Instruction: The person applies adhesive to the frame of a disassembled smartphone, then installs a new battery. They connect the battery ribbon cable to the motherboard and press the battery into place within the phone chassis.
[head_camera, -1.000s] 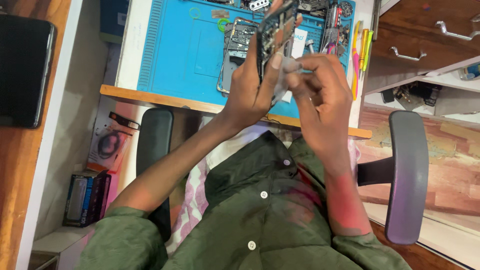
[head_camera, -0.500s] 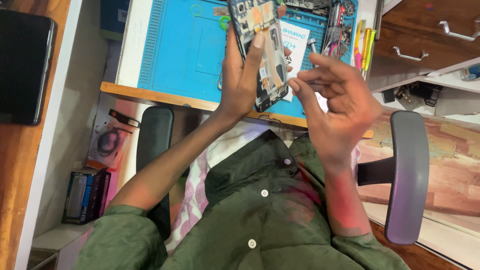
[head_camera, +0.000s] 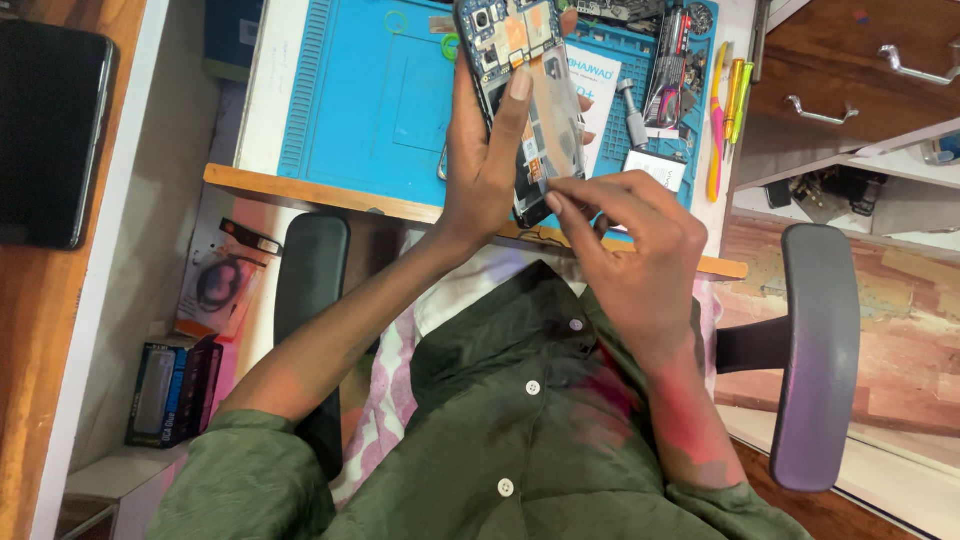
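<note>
Right hand (head_camera: 630, 250) dropped to opened phone's (head_camera: 525, 100) lower end, pinching; left hand (head_camera: 490, 160) grips it, long axis upright.

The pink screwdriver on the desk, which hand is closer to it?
Right. The right hand sits just below-left of the pink screwdriver, apart from it; the left hand holds the opened phone farther left.

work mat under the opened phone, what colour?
Blue work mat, seen best in the head view, lying on the desk behind the opened phone in the left hand.
</note>
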